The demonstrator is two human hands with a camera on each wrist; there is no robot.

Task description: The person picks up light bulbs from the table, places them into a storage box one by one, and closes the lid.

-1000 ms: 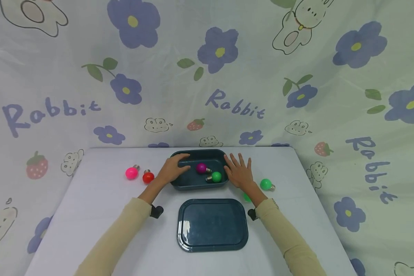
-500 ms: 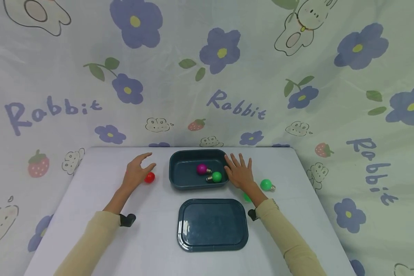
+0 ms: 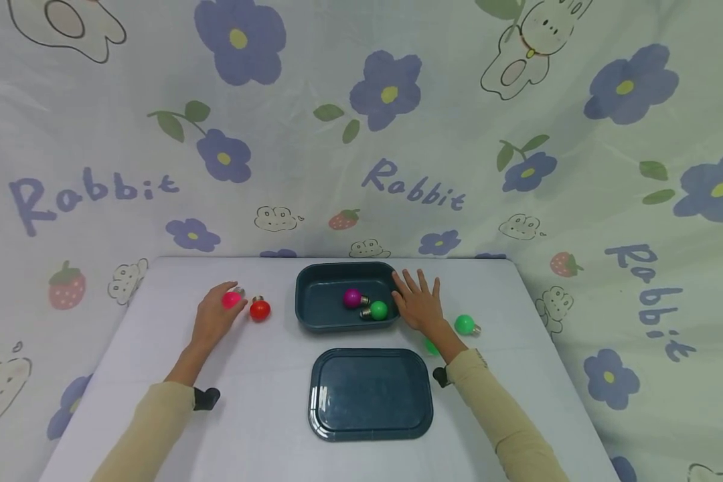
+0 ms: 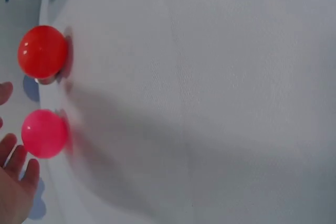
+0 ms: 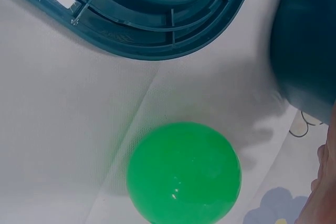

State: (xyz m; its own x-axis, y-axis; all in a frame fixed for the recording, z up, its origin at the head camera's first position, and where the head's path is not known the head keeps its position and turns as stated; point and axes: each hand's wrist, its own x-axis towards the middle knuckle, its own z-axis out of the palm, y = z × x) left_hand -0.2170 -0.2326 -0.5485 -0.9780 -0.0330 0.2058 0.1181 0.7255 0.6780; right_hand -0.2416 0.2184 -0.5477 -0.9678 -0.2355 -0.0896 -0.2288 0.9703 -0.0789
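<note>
A pink light bulb (image 3: 231, 299) lies on the left of the table, and my left hand (image 3: 213, 320) reaches round it with thumb and fingers spread apart. In the left wrist view, fingertips (image 4: 32, 167) are right beside this bulb. A red light bulb (image 3: 260, 309) lies just to its right. My right hand (image 3: 420, 304), fingers spread, rests against the right end of a dark teal box (image 3: 322, 327). Inside the box are a purple bulb (image 3: 352, 298) and a green bulb (image 3: 378, 310).
In front of the box lies its dark teal lid (image 3: 370, 395). One green bulb (image 3: 464, 325) is right of my right hand; another green bulb (image 5: 184, 174) sits partly under my right wrist. A printed curtain (image 3: 301, 134) hangs behind the table.
My left hand has left the box's left end, moved left past the red bulb and come down around the pink bulb. My right hand stays at the box.
</note>
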